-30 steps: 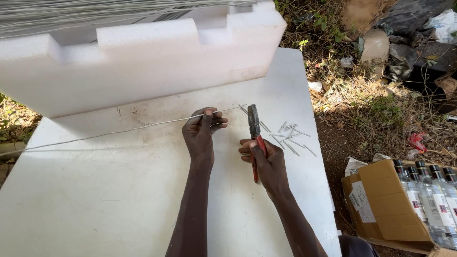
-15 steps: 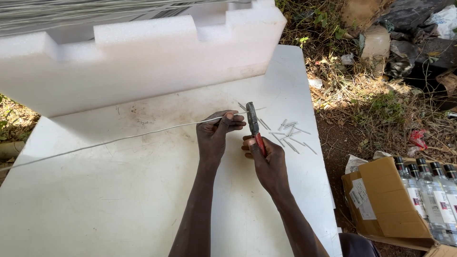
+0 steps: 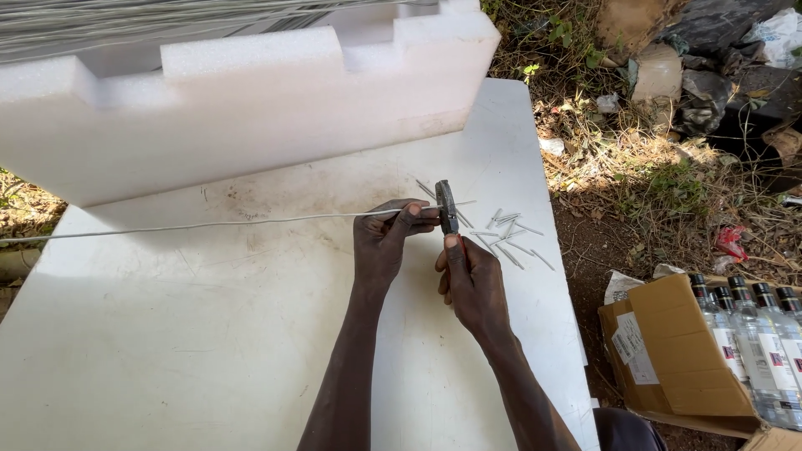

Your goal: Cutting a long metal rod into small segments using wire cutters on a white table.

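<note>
Pinching a long thin wire (image 3: 209,224) near its end, the left hand (image 3: 386,244) holds it level just above the white tabletop (image 3: 167,351); the wire runs off past the left edge. Right hand (image 3: 472,284) is clenched on the handles of the pliers (image 3: 447,209), head up, jaws set across the wire right beside the left fingertips. A short stub of wire pokes out past the jaws to the right. Cut wire pieces (image 3: 510,234) lie scattered on the tabletop just right of the pliers. A white foam block (image 3: 251,108) stands along the far edge. On the ground at right, a cardboard box (image 3: 668,359) of clear bottles (image 3: 752,334), well apart from the hands.
</note>
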